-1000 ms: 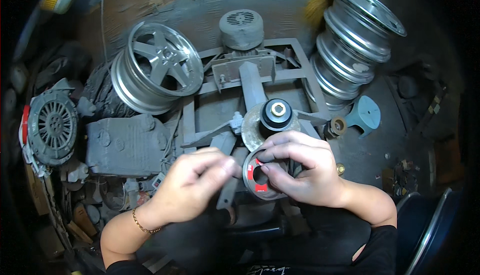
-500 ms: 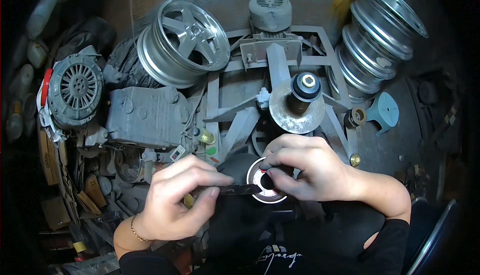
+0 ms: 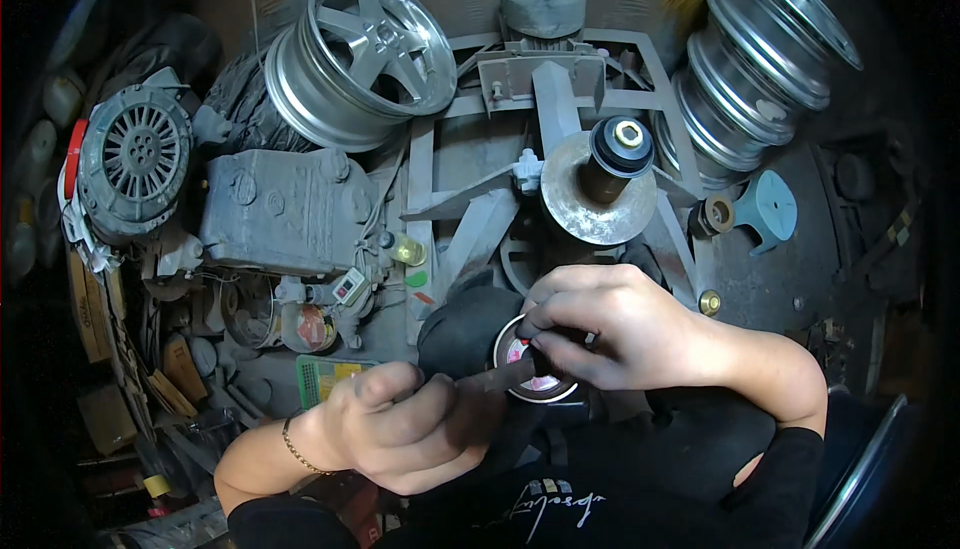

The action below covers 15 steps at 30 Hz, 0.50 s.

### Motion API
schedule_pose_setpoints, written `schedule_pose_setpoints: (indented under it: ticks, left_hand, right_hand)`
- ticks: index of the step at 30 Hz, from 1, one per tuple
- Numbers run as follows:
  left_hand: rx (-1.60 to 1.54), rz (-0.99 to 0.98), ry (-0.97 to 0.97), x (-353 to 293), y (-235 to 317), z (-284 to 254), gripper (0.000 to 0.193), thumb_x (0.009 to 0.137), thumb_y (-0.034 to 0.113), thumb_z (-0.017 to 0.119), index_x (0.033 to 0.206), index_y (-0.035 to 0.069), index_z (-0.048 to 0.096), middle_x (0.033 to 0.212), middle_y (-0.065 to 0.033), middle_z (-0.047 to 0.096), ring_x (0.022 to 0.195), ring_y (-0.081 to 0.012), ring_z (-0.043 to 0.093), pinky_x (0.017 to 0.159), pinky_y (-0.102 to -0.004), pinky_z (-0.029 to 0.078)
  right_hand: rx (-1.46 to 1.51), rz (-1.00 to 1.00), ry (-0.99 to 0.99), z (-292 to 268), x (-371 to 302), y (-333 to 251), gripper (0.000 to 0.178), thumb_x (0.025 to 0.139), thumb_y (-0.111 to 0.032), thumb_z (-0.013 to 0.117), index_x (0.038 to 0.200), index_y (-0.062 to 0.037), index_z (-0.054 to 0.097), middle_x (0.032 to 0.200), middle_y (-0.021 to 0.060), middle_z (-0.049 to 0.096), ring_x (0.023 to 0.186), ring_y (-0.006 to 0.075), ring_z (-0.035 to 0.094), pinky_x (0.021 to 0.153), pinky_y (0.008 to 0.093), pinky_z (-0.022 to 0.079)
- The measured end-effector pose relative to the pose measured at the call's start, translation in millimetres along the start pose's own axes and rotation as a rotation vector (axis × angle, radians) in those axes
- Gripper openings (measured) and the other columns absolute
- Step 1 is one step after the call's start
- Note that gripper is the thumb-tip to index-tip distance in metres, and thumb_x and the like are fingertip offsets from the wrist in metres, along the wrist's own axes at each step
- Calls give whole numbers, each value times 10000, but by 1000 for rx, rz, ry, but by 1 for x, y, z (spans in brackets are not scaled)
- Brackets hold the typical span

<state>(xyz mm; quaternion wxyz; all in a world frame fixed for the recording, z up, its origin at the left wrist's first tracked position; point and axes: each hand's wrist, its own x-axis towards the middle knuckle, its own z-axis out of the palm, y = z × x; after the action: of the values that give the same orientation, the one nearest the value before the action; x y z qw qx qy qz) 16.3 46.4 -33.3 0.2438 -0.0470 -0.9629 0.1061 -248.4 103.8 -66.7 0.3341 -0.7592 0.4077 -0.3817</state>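
Note:
Just in front of my torso, my right hand [image 3: 625,334] is closed, thumb and fingers gripping a round spool-like disc [image 3: 540,395]. The disc has a pale outer rim, a dark ring and a pink-and-white label around its centre, which the fingers partly cover. My left hand [image 3: 410,429] is curled, its fingers around a dark flat strip [image 3: 508,376]. The strip's end lies over the disc's near-left part; the rest is hidden in the hand. What the strip is exactly cannot be made out.
Ahead stands a metal machine frame with a motor [image 3: 542,4] and a spindle disc [image 3: 600,209]. A wheel rim [image 3: 365,59] sits left, stacked rims [image 3: 750,79] right. A grey tank [image 3: 280,209], small bottle [image 3: 402,247], green box [image 3: 325,379] and teal stool [image 3: 770,209] surround me.
My left hand has turned and moved slightly right and down, now covering most of the strip. My right hand keeps its hold on the disc. The view has tilted slightly.

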Motion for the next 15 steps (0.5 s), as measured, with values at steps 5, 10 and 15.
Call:
schedule_pose_setpoints:
  ticks: [5, 10, 15]
  left_hand:
    - [36, -41, 53, 2, 2, 8, 133, 713, 150, 694, 842, 166, 726, 885, 54, 635, 907, -124, 549, 742, -267, 400]
    - [17, -62, 16, 3, 3, 6, 176, 718, 175, 692, 888, 157, 733, 948, 46, 636, 908, -117, 543, 755, -263, 402]
    - [-21, -65, -40, 5, 2, 3, 168, 746, 199, 696, 903, 145, 726, 950, 44, 635, 891, -115, 540, 748, -264, 387]
  right_hand:
    - [10, 34, -37, -2, 1, -2, 129, 812, -27, 698, 919, 37, 668, 914, 178, 651, 847, 371, 670, 754, 419, 553]
    - [-11, 57, -67, -4, 0, -2, 163, 823, -16, 723, 980, 21, 701, 977, 162, 686, 896, 343, 689, 779, 390, 562]
    - [6, 77, -92, -5, 2, -4, 168, 828, -25, 719, 990, 15, 702, 985, 159, 687, 906, 340, 689, 791, 390, 561]
